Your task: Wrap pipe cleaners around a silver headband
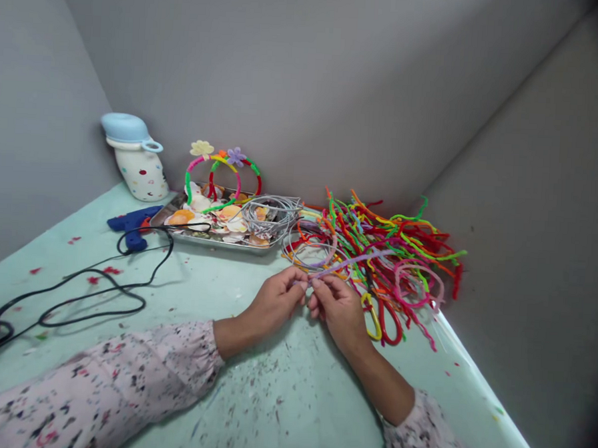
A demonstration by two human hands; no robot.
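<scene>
Between my two hands is a light purple pipe cleaner [360, 259], its free length slanting up to the right. My left hand [280, 295] pinches it near one end. My right hand [338, 310] closes on it just beside, the fingertips of both hands almost touching. Just beyond my hands lies a loop of silver wire [310, 261] with some coloured pipe cleaner on it. To the right spreads a heap of colourful pipe cleaners [379, 228]. Scissors with red and yellow handles [393, 322] lie right of my right hand, their blades hidden in the heap.
A metal tray [218, 244] holds shells, a silver wire coil [274, 213] and two flower-topped pipe-cleaner rings [188, 178]. To its left are a blue glue gun [129, 222] with a looping black cord [125, 288] and a white bottle [141, 172]. Grey walls stand behind and right.
</scene>
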